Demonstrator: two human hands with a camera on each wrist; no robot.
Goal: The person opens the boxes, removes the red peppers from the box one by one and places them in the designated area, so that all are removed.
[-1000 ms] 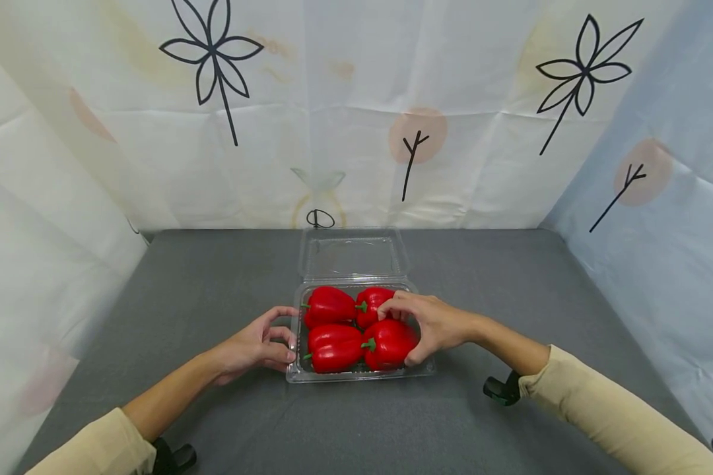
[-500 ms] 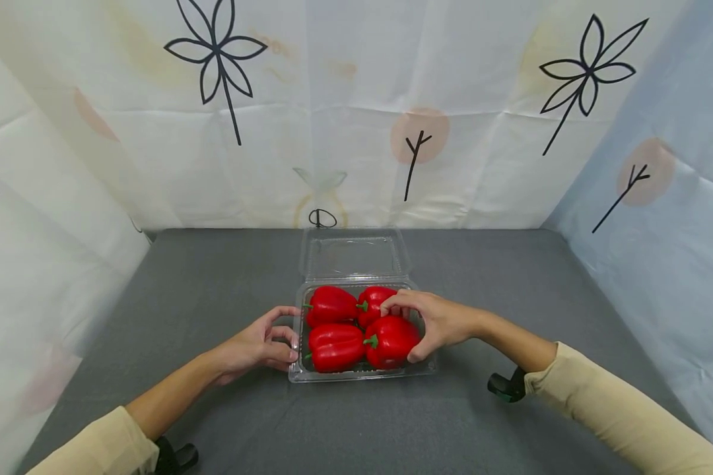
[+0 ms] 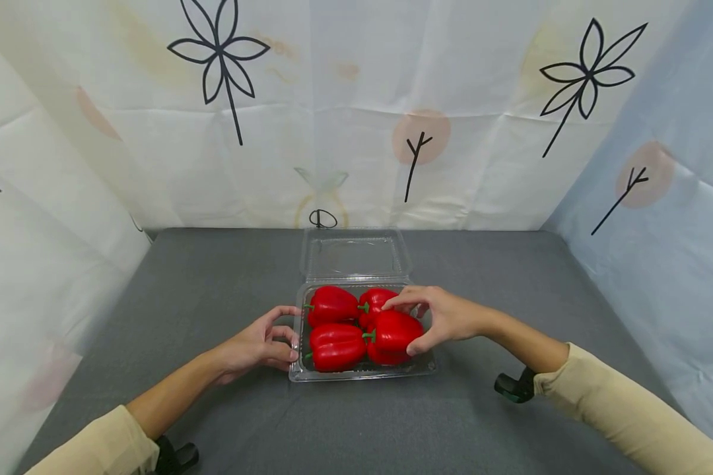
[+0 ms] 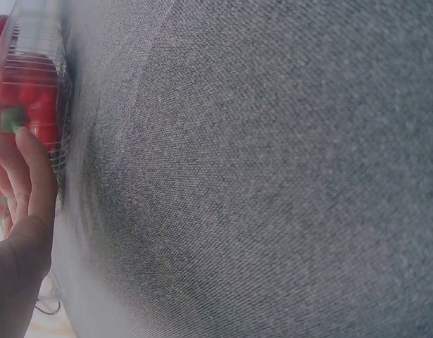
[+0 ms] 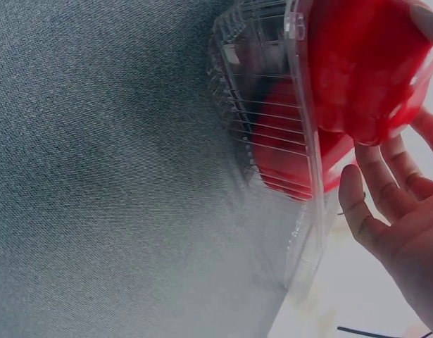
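Note:
A clear plastic clamshell container lies on the table in the head view, its lid folded back. Red bell peppers with green stems sit inside: one back left, one front left, one back right. My right hand grips another red bell pepper at the front right, thumb in front and fingers behind. In the right wrist view this bell pepper is raised above the container's rim. With loosely bent fingers, my left hand touches the container's left side.
The dark grey cloth-covered table extends around the container. A white printed curtain stands behind the table and along both sides. A dark band shows at the right wrist, and another at the left.
My right hand has raised the front right bell pepper a little and tilted it. The left hand stays at the container's side; the other bell peppers keep their places.

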